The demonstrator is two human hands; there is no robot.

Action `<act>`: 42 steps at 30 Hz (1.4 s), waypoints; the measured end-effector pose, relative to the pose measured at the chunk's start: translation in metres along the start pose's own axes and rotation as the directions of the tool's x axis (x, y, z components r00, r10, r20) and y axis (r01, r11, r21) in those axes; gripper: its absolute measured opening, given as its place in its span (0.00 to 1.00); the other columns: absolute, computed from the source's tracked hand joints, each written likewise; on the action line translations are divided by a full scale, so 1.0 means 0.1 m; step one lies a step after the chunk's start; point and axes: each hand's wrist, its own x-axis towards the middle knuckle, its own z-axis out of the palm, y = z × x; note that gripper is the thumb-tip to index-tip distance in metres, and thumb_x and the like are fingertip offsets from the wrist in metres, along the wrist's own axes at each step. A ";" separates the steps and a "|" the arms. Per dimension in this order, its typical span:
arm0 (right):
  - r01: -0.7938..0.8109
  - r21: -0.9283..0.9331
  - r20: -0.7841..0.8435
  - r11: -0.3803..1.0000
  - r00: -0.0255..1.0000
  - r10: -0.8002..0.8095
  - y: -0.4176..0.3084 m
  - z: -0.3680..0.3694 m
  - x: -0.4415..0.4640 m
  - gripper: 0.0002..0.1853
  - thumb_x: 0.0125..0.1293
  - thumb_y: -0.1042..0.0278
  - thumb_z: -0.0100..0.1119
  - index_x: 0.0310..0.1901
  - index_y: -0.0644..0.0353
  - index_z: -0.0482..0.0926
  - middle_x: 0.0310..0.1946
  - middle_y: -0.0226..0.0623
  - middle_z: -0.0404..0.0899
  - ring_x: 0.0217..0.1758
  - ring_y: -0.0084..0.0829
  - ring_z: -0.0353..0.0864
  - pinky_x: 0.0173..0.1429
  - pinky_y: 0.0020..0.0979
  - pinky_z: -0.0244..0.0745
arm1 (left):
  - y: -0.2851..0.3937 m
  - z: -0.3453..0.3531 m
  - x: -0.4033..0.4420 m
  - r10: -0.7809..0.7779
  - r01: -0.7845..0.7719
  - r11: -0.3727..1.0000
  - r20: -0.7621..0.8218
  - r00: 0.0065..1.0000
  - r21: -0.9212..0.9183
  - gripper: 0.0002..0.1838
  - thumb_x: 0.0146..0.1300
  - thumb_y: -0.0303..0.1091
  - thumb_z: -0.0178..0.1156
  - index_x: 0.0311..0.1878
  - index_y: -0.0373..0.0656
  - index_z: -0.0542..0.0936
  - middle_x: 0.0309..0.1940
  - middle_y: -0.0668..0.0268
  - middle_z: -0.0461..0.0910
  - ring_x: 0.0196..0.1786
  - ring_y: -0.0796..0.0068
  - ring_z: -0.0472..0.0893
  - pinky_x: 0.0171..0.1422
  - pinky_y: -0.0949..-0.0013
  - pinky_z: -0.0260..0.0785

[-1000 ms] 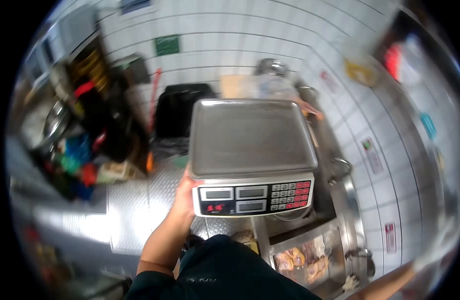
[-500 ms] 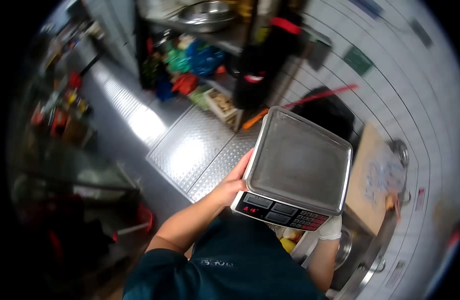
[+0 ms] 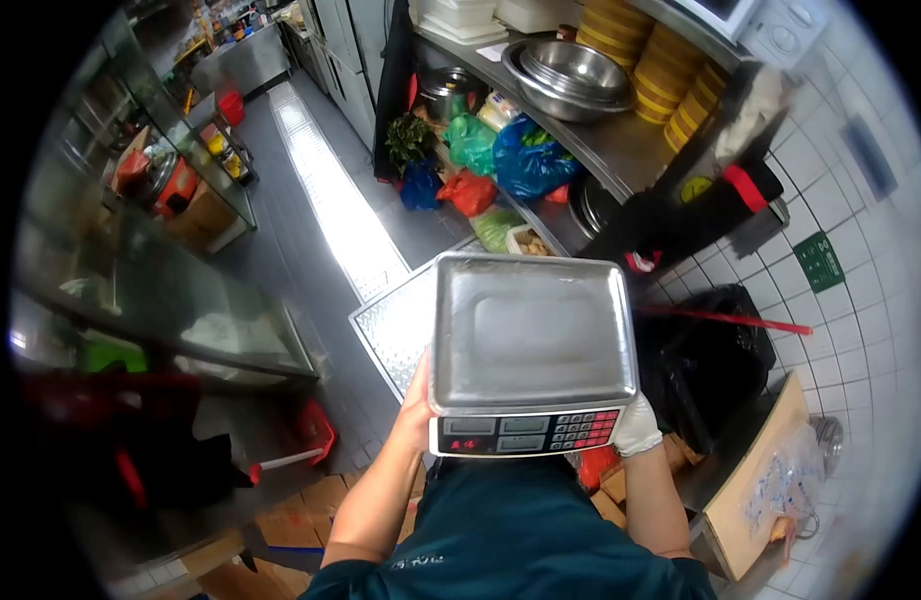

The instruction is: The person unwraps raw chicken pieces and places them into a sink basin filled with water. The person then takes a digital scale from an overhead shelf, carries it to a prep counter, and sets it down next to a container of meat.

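A digital weighing scale [image 3: 526, 340] with a bare metal pan is held level in front of my body. Its dark display and keypad panel faces me. My left hand [image 3: 415, 410], bare, grips the left side of the scale, with its fingers mostly hidden under the edge. On the opposite side my right hand [image 3: 637, 428] wears a pale glove and holds the scale's lower right corner. The underside of the scale is out of sight.
A metal shelf [image 3: 486, 60] carries steel bowls [image 3: 571, 75] and yellow round stacks [image 3: 621, 30]. Colored plastic bags [image 3: 531, 155] lie below. At the right stand a black bin bag [image 3: 721, 350] and a wooden board [image 3: 751, 490]. A bright drain strip [image 3: 331, 195] runs along the floor.
My view has turned right-to-left across the room, and the scale has swung from tilted to nearly straight before me. Both hands keep hold of it.
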 end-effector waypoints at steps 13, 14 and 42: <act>-0.377 -0.322 0.334 0.869 0.813 0.477 -0.34 0.67 2.07 0.17 0.82 0.65 0.52 0.64 0.63 0.78 0.55 0.39 0.86 0.57 0.32 0.85 0.63 0.36 0.81 | -0.35 -0.47 0.26 0.325 -0.370 0.929 -0.423 0.846 -0.028 0.44 0.52 0.47 0.68 0.71 0.32 0.71 0.62 0.50 0.80 0.62 0.52 0.82 0.69 0.51 0.76; -0.373 -0.337 0.330 0.865 0.813 0.479 -0.27 0.82 2.26 0.17 0.82 0.67 0.52 0.66 0.63 0.77 0.57 0.39 0.85 0.58 0.31 0.85 0.64 0.36 0.81 | -0.33 -0.61 0.29 0.366 -0.401 0.916 -0.430 0.826 0.010 0.43 0.55 0.48 0.64 0.72 0.34 0.71 0.63 0.50 0.79 0.64 0.50 0.81 0.70 0.49 0.75; -0.397 -0.703 0.222 0.590 0.666 0.712 2.67 5.61 6.79 0.18 0.81 0.64 0.53 0.65 0.66 0.77 0.55 0.39 0.85 0.55 0.28 0.85 0.60 0.31 0.81 | 3.85 -4.38 2.67 0.458 -0.568 0.823 -0.610 0.647 0.015 0.42 0.56 0.42 0.65 0.73 0.31 0.69 0.62 0.51 0.80 0.62 0.56 0.83 0.68 0.57 0.77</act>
